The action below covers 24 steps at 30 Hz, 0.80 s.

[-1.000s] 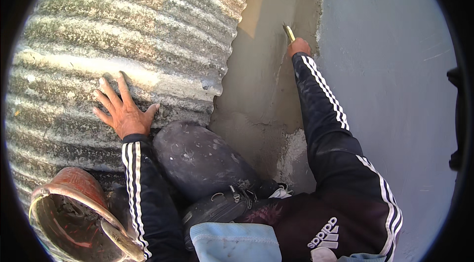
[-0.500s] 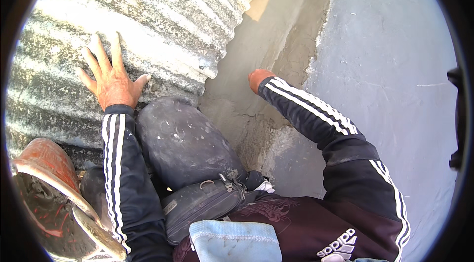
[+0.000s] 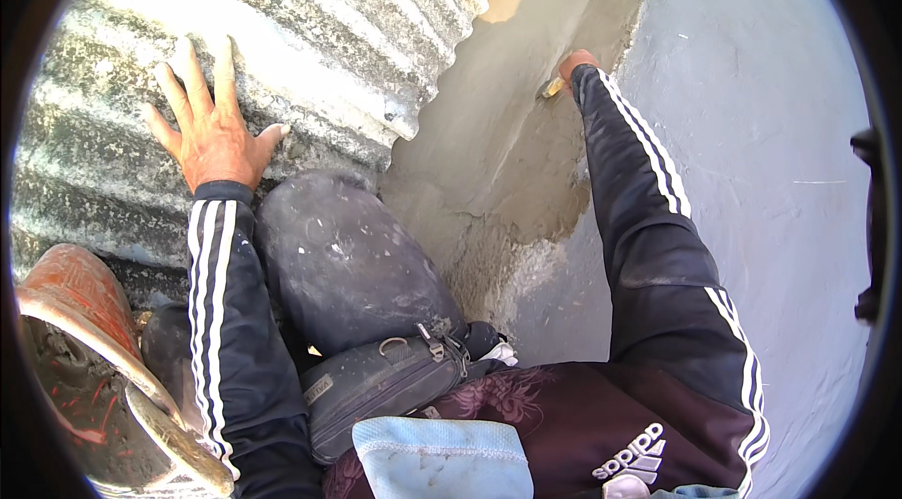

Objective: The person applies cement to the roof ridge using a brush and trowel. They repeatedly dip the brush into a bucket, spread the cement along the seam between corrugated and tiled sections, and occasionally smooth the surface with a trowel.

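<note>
- Kneeling close: a dusty knee (image 3: 343, 259) sits just below the ragged lower edge of the corrugated roofing sheet (image 3: 310, 38), with a dark waist pouch (image 3: 381, 386) against the body and a rust-red bucket (image 3: 80, 349) smeared with mortar at the near left.
- Left hand (image 3: 214, 137) lies flat on the sheet, fingers spread, palm down; it grasps nothing, only braces on the ridges.
- Wet mortar band (image 3: 512, 123) runs along the sheet's right edge, in the gap between sheet and grey plastered wall (image 3: 752, 151). Near end looks rough and crumbly, farther part smooth.
- Right hand (image 3: 578, 62) reaches to the far stretch of that band, closed round a small tool (image 3: 552, 88) with a yellowish handle; blade hidden, so its kind is unclear.
- Handling, as judged: tool is light and stiff, best held by the handle with the blade flat. Mortar is soft, heavy, sticky and easily gouged. Sheet is rigid but brittle at its broken edge; press on the ridges, away from that edge.
</note>
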Motion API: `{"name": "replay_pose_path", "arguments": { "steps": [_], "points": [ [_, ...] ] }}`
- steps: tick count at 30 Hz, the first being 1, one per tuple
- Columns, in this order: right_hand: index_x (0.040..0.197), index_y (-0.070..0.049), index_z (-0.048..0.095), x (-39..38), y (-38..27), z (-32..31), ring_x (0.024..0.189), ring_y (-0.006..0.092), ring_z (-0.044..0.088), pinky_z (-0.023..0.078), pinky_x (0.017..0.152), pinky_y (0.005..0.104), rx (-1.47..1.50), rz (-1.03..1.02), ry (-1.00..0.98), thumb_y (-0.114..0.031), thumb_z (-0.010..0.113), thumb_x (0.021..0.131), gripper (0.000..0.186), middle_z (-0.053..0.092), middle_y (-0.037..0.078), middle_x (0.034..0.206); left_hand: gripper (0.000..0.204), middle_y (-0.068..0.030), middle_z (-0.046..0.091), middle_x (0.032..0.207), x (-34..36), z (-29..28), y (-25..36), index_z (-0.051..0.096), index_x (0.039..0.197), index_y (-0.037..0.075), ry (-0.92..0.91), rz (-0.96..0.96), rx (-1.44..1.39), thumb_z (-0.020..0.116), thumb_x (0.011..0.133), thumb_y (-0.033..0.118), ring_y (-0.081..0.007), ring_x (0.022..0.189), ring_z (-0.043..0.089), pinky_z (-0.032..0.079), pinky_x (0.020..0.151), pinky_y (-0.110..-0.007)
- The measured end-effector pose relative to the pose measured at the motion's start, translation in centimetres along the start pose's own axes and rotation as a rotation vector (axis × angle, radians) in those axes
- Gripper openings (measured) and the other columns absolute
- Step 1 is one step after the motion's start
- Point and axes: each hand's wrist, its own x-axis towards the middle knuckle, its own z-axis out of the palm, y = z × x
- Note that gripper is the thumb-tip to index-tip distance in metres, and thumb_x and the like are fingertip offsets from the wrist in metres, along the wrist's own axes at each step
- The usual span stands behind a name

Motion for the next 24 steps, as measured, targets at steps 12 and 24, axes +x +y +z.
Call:
{"name": "replay_pose_path", "arguments": {
  "steps": [12,24],
  "points": [
    [0.108,-0.004,0.076,-14.3,-5.8,4.9,0.105,0.0351,0.075,0.060,0.094,0.0444,-0.222,-0.604,0.124,-0.032,0.081,0.084,0.037,0.077,0.021,0.103,0.128,-0.0085,0.009,0.178,0.0,0.6,-0.1,0.018,0.169,0.040,0.009,-0.011,0.038,0.096,0.068,0.050,-0.0379,0.163,0.009,0.011,0.126,-0.068],
    [0.089,0.005,0.071,-19.3,-8.1,10.6,0.051,0.0257,0.071,0.064,0.059,0.0367,0.374,-0.471,-0.396,-0.024,0.068,0.091,0.030,0.071,0.019,0.067,0.121,-0.0097,0.013,0.177,-0.2,0.6,-0.4,0.022,0.168,0.034,0.046,0.018,-0.043,0.095,0.072,0.047,-0.0391,0.162,0.008,0.010,0.126,-0.068]
  ]
}}
